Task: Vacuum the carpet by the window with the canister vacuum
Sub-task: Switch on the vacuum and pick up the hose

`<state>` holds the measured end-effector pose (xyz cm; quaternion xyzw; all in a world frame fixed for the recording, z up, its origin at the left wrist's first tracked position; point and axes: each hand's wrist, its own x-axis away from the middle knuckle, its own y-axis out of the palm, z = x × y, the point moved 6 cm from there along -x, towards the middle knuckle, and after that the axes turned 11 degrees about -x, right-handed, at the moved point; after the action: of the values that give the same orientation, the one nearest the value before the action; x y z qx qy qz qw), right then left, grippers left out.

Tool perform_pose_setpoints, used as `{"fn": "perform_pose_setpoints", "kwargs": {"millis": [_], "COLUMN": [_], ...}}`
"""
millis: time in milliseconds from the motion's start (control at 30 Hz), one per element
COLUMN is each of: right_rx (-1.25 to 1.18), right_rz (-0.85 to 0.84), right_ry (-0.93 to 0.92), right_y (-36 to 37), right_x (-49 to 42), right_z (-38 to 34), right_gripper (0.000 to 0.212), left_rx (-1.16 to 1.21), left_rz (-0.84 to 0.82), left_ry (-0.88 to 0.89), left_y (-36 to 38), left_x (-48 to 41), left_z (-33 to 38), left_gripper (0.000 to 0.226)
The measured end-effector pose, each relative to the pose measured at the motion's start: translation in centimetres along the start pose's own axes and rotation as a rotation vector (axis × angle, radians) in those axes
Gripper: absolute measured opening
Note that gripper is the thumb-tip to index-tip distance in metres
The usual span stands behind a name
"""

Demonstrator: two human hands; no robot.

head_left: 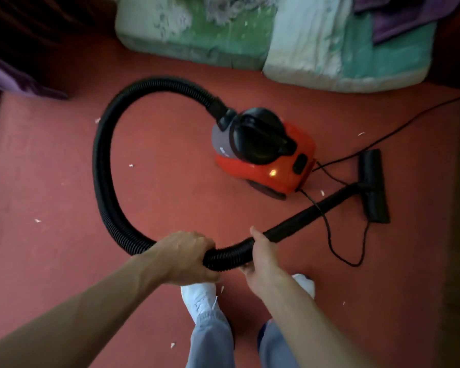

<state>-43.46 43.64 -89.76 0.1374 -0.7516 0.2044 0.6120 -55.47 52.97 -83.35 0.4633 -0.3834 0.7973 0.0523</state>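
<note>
A red and black canister vacuum stands on the red carpet in the middle of the view. Its black ribbed hose loops left and down to my hands. My left hand grips the hose from above. My right hand grips it just to the right, where the hose meets the black wand. The wand runs up and right to the flat floor nozzle, which lies on the carpet right of the canister. Small white scraps dot the carpet.
A thin black power cord loops on the carpet under the wand and trails off to the upper right. Green and white folded bedding lies along the far side. A purple cloth sits at the left. My white shoes are below the hands.
</note>
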Motion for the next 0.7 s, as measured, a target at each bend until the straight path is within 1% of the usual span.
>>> {"fn": "perform_pose_setpoints", "kwargs": {"millis": [133,200,267,333,433,500,633,700], "right_rx": [0.08,0.125,0.147,0.129,0.063,0.021,-0.025,-0.055], "right_rz": [-0.062,-0.08,-0.106,-0.119,-0.148,-0.169,-0.176,-0.176], "right_ry": [0.082,0.117,0.145,0.187,0.245,0.244,0.204,0.208], "right_y": [-1.3,-2.3,-3.1,-3.7,-3.9,-4.0,-4.5,-4.8], "right_x": [7.8,11.4,14.4,17.1,20.4,22.3,26.3,27.9], "right_z": [-0.1,0.3,0.7,0.9,1.8,2.4,3.0,3.6], "right_gripper": [0.028,0.027,0.031,0.037,0.041,0.041,0.039,0.041], "left_rx": [-0.059,-0.078,-0.073,-0.038,0.007,-0.01,-0.037,-0.098], "left_rz": [-0.067,-0.11,-0.144,-0.127,-0.044,0.007,0.0,0.014], "left_ry": [0.026,0.059,0.093,0.093,0.067,0.073,0.069,0.079], "left_y": [-5.0,-7.0,-8.8,-10.1,-11.7,-12.6,-14.9,-15.7], "left_x": [6.4,9.5,12.5,15.1,18.3,20.0,23.1,24.5], "left_z": [2.6,4.0,5.3,6.1,6.5,6.6,7.7,8.6], "left_gripper": [0.047,0.045,0.04,0.038,0.063,0.07,0.053,0.052]}}
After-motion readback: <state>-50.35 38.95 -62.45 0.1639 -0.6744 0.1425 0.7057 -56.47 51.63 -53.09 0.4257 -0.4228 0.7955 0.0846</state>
